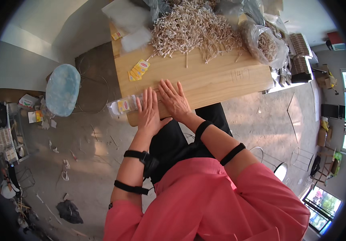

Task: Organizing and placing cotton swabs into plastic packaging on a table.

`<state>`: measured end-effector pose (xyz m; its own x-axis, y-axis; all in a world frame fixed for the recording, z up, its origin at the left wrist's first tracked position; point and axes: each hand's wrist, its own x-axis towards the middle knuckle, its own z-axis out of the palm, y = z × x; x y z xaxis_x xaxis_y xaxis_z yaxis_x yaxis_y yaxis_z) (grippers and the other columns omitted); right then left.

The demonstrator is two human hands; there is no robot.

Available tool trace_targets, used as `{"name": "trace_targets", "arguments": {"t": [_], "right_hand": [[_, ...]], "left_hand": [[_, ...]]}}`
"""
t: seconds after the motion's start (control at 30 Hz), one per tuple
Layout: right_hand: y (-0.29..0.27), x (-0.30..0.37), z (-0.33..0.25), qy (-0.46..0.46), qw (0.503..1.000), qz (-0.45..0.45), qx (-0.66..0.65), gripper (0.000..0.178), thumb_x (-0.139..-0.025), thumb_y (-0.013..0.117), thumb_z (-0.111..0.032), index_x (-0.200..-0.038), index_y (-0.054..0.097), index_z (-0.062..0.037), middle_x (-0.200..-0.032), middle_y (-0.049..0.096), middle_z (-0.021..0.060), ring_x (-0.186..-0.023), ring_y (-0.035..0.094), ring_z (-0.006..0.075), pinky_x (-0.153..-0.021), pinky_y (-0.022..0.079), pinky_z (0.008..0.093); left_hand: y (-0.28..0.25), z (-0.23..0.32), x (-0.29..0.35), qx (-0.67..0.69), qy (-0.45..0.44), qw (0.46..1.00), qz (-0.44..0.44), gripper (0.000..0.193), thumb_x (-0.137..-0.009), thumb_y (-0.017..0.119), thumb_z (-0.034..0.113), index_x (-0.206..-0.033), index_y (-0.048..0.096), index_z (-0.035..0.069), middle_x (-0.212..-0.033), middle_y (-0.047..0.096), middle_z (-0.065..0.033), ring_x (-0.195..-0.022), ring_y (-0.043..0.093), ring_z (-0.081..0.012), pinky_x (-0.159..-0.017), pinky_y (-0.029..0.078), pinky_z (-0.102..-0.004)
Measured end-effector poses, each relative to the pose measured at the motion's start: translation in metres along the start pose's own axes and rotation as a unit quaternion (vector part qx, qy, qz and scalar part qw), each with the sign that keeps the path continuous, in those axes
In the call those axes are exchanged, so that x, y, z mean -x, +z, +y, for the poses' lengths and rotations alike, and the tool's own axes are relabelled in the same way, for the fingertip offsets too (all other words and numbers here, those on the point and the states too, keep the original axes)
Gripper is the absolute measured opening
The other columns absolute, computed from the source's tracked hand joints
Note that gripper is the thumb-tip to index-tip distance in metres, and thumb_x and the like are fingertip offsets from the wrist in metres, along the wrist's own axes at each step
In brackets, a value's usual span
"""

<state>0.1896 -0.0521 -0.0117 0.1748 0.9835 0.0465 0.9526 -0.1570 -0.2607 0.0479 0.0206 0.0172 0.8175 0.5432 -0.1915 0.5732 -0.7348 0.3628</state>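
Observation:
My left hand [149,114] lies flat, fingers stretched, over a clear plastic bag [113,109] of cotton swabs [133,102] near the table's left front corner. A yellow-and-white card [123,106] shows inside the bag. Close beside it, my right hand [176,101] rests with its fingers straight, over the swab sticks [157,94] that show between the two hands. The part of the bag under my palms is hidden. Several yellow-and-white cards [139,70] lie fanned out on the wood beyond my left hand.
A large heap of loose cotton swabs [193,28] covers the far side of the wooden table [221,76]. At its right stands a clear bag of swabs [266,45]. Clear plastic sleeves [136,39] lie far left. A blue-covered stool [63,90] stands left of the table.

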Motion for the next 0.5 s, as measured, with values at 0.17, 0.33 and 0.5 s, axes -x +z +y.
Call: {"name": "trace_targets", "arguments": {"t": [0.17, 0.33, 0.5], "right_hand": [[0.002, 0.002, 0.005, 0.009, 1.0, 0.016, -0.004, 0.06, -0.098, 0.048, -0.024, -0.153, 0.03, -0.0061, -0.163, 0.021, 0.0084, -0.152, 0.014, 0.0237, -0.122, 0.006, 0.0514], [0.002, 0.001, 0.003, 0.003, 1.0, 0.009, 0.008, 0.061, -0.099, 0.047, -0.024, -0.154, 0.028, -0.0061, -0.163, 0.02, 0.008, -0.152, 0.014, 0.0233, -0.122, 0.006, 0.0502], [0.002, 0.001, 0.004, 0.007, 1.0, 0.002, -0.006, 0.06, -0.099, 0.046, -0.024, -0.154, 0.027, -0.006, -0.164, 0.017, 0.0078, -0.152, 0.013, 0.0225, -0.122, 0.006, 0.0493]], "left_hand": [[-0.001, -0.027, 0.041, 0.03, -0.032, 0.992, 0.115, 0.111, -0.082, 0.072, 0.049, -0.155, 0.007, -0.003, -0.163, 0.005, -0.0239, -0.151, 0.003, -0.0401, -0.116, 0.0, -0.0642], [-0.01, -0.053, 0.058, 0.003, -0.072, 0.99, 0.124, 0.105, -0.087, 0.068, 0.048, -0.155, 0.006, -0.002, -0.163, 0.005, -0.0236, -0.151, 0.005, -0.0394, -0.116, 0.002, -0.065], [-0.011, -0.064, 0.044, 0.002, -0.046, 0.991, 0.126, 0.106, -0.086, 0.067, 0.049, -0.156, 0.004, -0.001, -0.163, 0.004, -0.0219, -0.152, 0.003, -0.0366, -0.118, -0.004, -0.0613]]}}
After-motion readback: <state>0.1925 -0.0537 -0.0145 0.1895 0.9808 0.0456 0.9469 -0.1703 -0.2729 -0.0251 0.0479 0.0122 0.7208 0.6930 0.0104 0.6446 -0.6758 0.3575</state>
